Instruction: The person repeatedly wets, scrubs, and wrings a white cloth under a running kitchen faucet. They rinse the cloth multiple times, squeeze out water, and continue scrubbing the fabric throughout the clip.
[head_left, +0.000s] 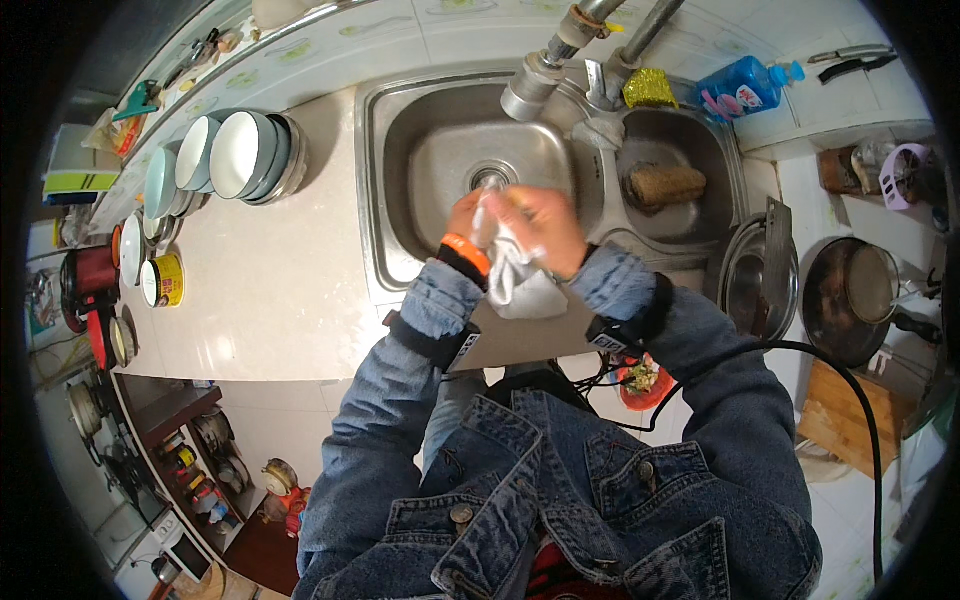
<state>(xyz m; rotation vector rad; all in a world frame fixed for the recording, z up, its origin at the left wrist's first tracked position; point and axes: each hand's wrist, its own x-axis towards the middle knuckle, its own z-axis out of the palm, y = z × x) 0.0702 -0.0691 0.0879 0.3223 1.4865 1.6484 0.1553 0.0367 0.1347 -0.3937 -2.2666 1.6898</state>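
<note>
A white cloth (517, 281) is bunched between my two hands above the near side of the large steel sink basin (420, 157). My left hand (466, 216), with an orange band at the wrist, grips its upper part. Blurred by motion, my right hand (551, 225) closes on the same cloth from the other side. The cloth's lower end hangs over the front rim of the sink. Beyond my hands, the drain (491, 172) is partly covered by them. The faucet head (532, 86) hangs over the far side of the basin.
Stacked bowls (244, 154) and a yellow tin (163, 280) stand on the left counter (262, 300). A brown scrubber roll (667, 186) lies in the small basin. Blue detergent bottle (742, 88) sits behind it. Pans (844, 300) and a cutting board (851, 416) are at right. A black cable (862, 390) crosses my right arm.
</note>
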